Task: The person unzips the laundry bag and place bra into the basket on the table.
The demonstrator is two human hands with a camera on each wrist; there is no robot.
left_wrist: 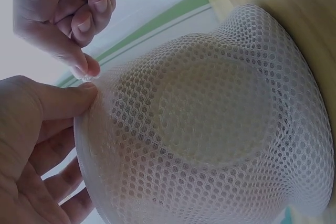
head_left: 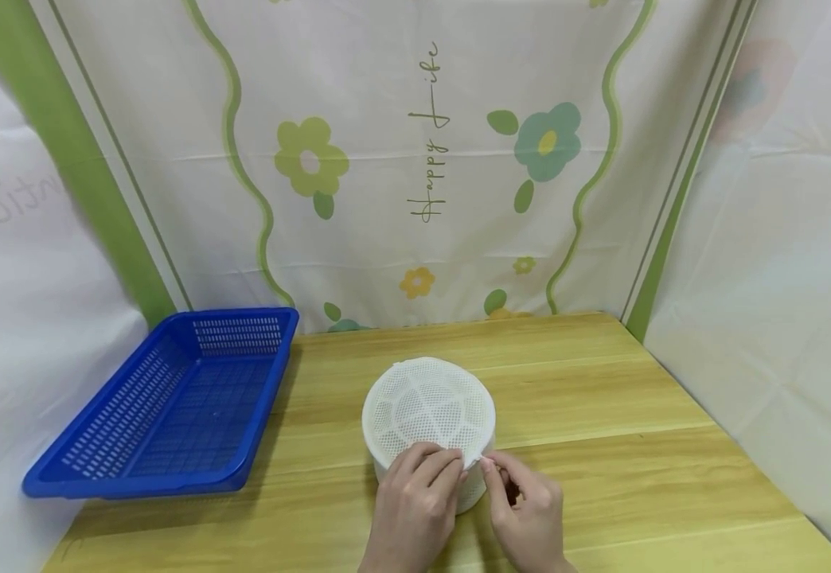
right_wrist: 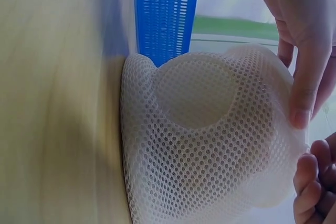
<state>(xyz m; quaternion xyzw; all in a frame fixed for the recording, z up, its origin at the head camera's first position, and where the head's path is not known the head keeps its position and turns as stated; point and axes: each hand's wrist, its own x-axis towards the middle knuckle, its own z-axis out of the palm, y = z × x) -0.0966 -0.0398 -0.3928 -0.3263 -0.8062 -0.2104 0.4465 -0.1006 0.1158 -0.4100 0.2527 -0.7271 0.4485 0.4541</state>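
Observation:
A round white mesh laundry bag [head_left: 430,406] stands upright on the wooden table, its flat ribbed top facing up. My left hand [head_left: 415,501] grips its near rim, with the fingers on the top and the thumb [left_wrist: 68,100] against the mesh side. Just to the right, my right hand [head_left: 526,509] pinches a small piece at the rim between thumb and forefinger. It looks like a zipper pull, mostly hidden by the fingertips. Both hands' fingertips nearly meet there. Through the side mesh a round pale panel [left_wrist: 215,111] shows.
A blue plastic basket [head_left: 258,430] with slotted sides sits on the table to the left. The wooden table [head_left: 637,469] reaches back to a white curtain [head_left: 372,95] printed with flowers. White sheets hang along the left and right sides.

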